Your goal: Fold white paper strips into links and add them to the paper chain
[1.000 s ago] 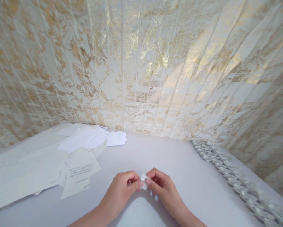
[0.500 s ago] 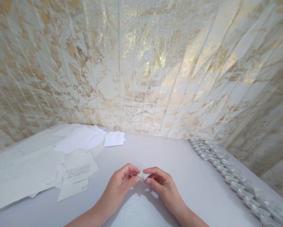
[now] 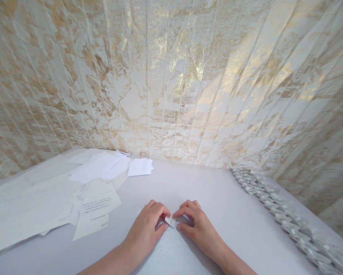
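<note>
A small folded piece of white paper (image 3: 170, 220) with faint print sits between my two hands, low in the middle of the head view. My left hand (image 3: 148, 225) pinches its left end between thumb and fingers. At the right end, the index finger and thumb of my right hand (image 3: 197, 225) close on the paper's edge, more loosely than the left. The fingertips hide part of the folds.
Loose white and printed paper sheets (image 3: 31, 206) overlap on the table's left. A small stack of cut white paper (image 3: 139, 167) lies near the patterned curtain (image 3: 171, 95). Along the right edge runs a long chain of folded paper pieces (image 3: 288, 221).
The folded paper has turned in my fingers and tilted, showing a flatter face. My hands have come down a little, and my right fingers have loosened and spread slightly.
</note>
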A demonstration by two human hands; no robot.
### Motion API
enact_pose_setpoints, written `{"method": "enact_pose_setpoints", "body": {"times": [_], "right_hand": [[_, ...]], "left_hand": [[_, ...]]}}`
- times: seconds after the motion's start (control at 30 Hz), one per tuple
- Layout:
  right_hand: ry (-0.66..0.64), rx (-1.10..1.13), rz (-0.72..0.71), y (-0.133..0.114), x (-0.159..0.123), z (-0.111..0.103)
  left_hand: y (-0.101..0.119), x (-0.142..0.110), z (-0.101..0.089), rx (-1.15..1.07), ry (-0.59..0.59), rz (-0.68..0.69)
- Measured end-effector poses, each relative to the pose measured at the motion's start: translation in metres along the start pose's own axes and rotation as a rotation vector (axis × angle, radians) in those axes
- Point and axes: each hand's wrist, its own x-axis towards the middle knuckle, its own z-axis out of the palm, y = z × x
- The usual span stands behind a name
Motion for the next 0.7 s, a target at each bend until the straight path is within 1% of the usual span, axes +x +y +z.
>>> {"method": "enact_pose_setpoints", "body": {"times": [0.1, 0.17, 0.5, 0.7], "right_hand": [[-0.019, -0.062, -0.009, -0.0005, -0.0005, 0.0006], [-0.009, -0.085, -0.033, -0.0001, -0.0010, 0.0011], [-0.047, -0.263, -0.227, -0.0002, -0.0018, -0.0031], [-0.120, -0.236, -0.216, -0.0011, -0.0005, -0.0076]], "left_hand": [[0.0000, 0.0010, -0.0020, 0.058, 0.005, 0.054], [0.0002, 0.0018, -0.0033, 0.093, 0.001, 0.085], [0.0026, 0.0024, -0.0011, 0.083, -0.044, 0.156], [0.0008, 0.0040, -0.0029, 0.107, -0.038, 0.156]]}}
